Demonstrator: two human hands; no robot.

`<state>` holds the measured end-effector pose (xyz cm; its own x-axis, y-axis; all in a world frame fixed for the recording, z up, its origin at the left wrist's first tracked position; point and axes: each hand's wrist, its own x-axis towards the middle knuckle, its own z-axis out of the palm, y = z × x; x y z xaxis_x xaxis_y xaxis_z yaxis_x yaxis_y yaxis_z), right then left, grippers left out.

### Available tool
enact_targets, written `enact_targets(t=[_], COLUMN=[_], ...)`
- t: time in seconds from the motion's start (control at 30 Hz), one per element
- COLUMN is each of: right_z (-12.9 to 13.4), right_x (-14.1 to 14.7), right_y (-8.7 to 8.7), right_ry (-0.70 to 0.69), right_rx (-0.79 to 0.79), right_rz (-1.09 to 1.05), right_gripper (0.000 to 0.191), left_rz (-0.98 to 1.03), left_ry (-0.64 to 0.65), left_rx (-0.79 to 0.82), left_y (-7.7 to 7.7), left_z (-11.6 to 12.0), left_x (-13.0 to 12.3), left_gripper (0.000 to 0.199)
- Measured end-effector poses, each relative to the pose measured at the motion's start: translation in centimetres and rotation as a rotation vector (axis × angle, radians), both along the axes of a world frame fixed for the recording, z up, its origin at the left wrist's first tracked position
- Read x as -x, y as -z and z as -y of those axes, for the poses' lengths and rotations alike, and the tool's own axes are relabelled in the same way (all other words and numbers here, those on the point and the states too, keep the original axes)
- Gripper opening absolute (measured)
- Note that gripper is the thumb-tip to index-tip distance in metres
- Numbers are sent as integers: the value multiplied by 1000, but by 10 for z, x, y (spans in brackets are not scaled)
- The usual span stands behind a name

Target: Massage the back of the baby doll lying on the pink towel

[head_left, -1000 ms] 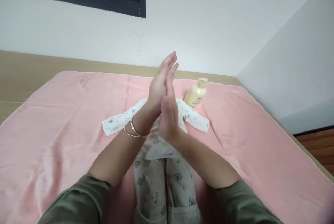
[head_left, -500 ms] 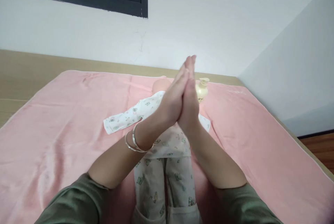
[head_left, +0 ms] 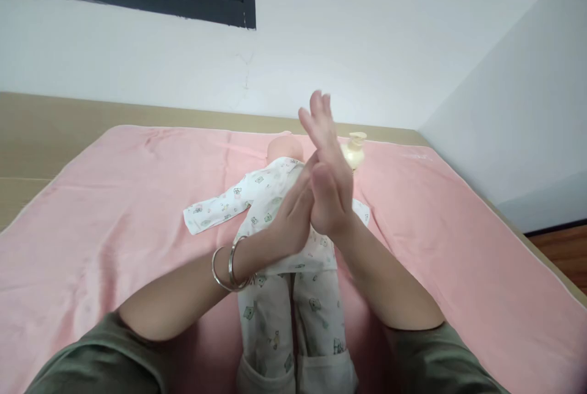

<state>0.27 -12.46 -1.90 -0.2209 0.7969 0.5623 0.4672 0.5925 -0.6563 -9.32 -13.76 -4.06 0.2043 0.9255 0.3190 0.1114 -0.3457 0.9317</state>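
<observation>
My left hand (head_left: 291,216) and my right hand (head_left: 332,183) press palm to palm above a baby doll. Both have their fingers stretched out, and neither holds anything. The right fingers reach higher than the left ones. Two silver bangles (head_left: 232,267) hang on my left wrist. Below the hands lies the doll in a white printed top (head_left: 263,198) and matching trousers (head_left: 268,327), its legs toward me. The doll's head (head_left: 283,147) shows at the far end; my hands and forearms cover part of its chest and one sleeve.
A cream pump bottle (head_left: 354,150) stands behind my right hand, near the doll's head. The pink blanket (head_left: 137,198) spreads under the doll over a wooden surface (head_left: 55,112). A white wall (head_left: 348,33) with a dark window frame (head_left: 183,5) rises behind.
My left hand has slid down and toward me against the right palm. The right fingers have spread a little and now stand above the left fingertips. The doll and bottle have stayed put.
</observation>
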Motion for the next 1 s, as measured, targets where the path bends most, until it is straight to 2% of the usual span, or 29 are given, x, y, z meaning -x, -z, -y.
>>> enact_targets(t=[0.03, 0.07, 0.13, 0.17, 0.27, 0.33, 0.5, 0.6, 0.67, 0.73, 0.8, 0.9, 1.0], right_z=[-9, -17, -28, -33, -43, -52, -69, -53, -34, -18, -16, -42, -73], right_x=[0, 2, 5, 7, 3, -6, -27, -19, -7, 3, 4, -13, -37], right_y=[12, 25, 51, 62, 81, 83, 77, 76, 78, 80, 81, 80, 78], right_ry=[30, 60, 110, 108, 24, -3, 90, 199, 247, 200, 99, -22, -20], right_rx=[-10, 9, 132, 151, 147, 134, 223, 241, 172, 87, 55, 100, 187], right_rz=[-14, -30, 9, 56, 202, 292, 498, 573, 620, 660, 677, 647, 577], right_gripper=[70, 67, 65, 61, 52, 52, 56, 60, 60, 59, 57, 56, 58], left_rz=[14, 43, 71, 50, -68, -158, -314, -345, -348, -343, -334, -336, -356], left_ry=[6, -77, -349, -432, -486, -471, -442, -453, -473, -481, -466, -445, -447], left_rx=[-20, -7, 59, 78, 72, 47, -75, -129, -134, -133, -135, -151, -164], left_y=[10, 19, 36, 43, 59, 68, 84, 89, 90, 90, 89, 88, 88], left_z=[-11, -24, -50, -62, -83, -86, -78, -76, -76, -76, -77, -78, -77], left_x=[1, 3, 9, 12, 22, 28, 34, 34, 35, 35, 35, 34, 34], left_gripper=[43, 41, 44, 47, 45, 42, 40, 39, 38, 37, 36, 35, 35])
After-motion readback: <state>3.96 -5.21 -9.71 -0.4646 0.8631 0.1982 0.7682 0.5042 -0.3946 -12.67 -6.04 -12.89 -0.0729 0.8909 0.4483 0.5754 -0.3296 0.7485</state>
